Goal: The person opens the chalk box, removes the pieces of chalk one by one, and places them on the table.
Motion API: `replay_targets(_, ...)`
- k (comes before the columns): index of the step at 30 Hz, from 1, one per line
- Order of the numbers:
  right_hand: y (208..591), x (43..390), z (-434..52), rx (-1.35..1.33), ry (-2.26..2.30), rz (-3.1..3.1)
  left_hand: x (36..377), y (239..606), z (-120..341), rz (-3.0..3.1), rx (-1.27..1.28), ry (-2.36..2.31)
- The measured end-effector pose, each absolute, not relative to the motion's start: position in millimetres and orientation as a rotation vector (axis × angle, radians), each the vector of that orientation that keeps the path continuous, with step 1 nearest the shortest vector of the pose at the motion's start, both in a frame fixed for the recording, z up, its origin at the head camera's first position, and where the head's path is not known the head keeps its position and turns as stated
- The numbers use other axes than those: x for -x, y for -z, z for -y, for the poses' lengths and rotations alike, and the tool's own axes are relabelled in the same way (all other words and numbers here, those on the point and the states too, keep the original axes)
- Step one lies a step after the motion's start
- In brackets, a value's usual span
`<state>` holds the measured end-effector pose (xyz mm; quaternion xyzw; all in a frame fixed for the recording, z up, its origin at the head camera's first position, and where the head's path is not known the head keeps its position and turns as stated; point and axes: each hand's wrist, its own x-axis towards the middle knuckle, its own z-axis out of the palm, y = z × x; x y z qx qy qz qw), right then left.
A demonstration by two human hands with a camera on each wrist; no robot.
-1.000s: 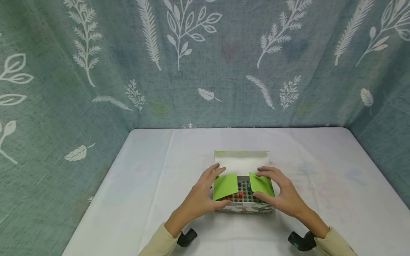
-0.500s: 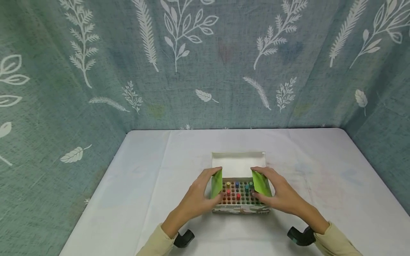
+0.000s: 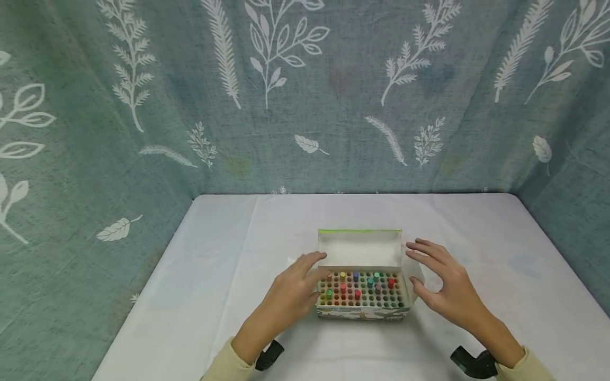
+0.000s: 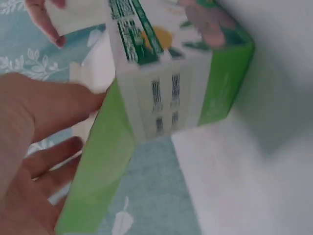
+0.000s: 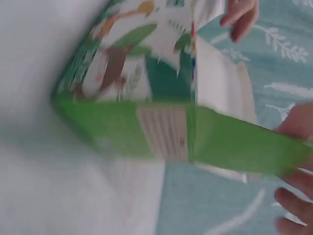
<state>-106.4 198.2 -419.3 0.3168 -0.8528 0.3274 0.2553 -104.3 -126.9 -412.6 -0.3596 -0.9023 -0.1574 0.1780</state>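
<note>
Box between hands, on table

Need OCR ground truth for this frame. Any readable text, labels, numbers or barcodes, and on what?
None can be read.
Box front wall: green print lines in the left wrist view, too blurred to read.
Box end wall: barcode-like stripes in the left wrist view and in the right wrist view, no digits legible.
Curtain: leaf pattern only, no text.

Green-edged box (animal-printed front) holds multicoloured pegs; teal curtain bears white leaves.
</note>
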Motion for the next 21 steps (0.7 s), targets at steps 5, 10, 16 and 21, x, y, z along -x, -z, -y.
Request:
replay_targets(5, 421, 104, -204, -0.849, -0.499, 2.299, 99, 421, 121, 2.751, 0.945, 0.617)
replay_targets(10, 438, 103, -194, -0.791, -0.616, 2.418, 98, 431, 121, 2.884, 0.789, 0.716)
replay_targets(16, 452, 103, -187, -0.707, -1.025, 2.450, 101, 436, 115, 2.880, 0.724, 0.726)
replay_targets(21, 453, 103, -187, -0.688, -1.022, 2.494, 104, 431, 111, 2.915, 0.721, 0.707)
